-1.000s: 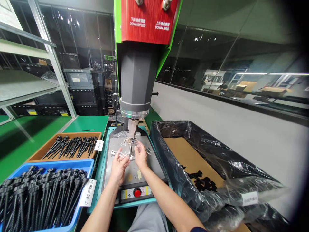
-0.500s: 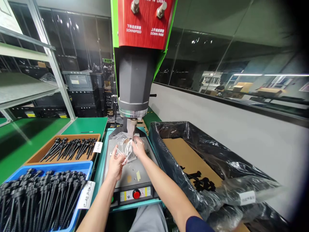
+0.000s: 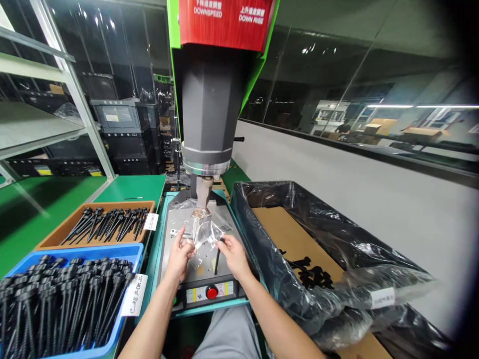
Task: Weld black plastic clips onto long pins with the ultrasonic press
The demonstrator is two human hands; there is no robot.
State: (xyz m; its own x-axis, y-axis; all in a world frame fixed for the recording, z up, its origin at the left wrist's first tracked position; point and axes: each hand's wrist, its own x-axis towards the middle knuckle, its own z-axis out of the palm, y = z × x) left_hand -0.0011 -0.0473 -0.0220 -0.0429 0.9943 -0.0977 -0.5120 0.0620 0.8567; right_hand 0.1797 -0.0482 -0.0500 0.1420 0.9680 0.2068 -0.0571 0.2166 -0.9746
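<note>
A crumpled clear plastic film (image 3: pixel 204 232) lies over the fixture beneath the press's metal horn (image 3: pixel 204 192). My left hand (image 3: pixel 180 257) pinches the film's left edge between thumb and fingers. At the right side of the film, my right hand (image 3: pixel 232 253) is closed on a slim black rod (image 3: pixel 217 262), whose lower end points down toward me; its upper end is hidden by the fingers and film. Both hands are above the grey metal base plate (image 3: pixel 194 279), and the horn is raised above the fixture.
To the left stand a blue bin (image 3: pixel 140 257) and an orange tray (image 3: pixel 45 243), both holding several black ribbed rods with knobbed heads. A bin lined with black plastic (image 3: pixel 262 239) holds more black parts on cardboard at right. A red button (image 3: pixel 211 292) faces me.
My right hand has drawn back from beneath the horn, toward me and right, and a black rod now shows in it. My left hand stays at the film. The view has tilted slightly down.
</note>
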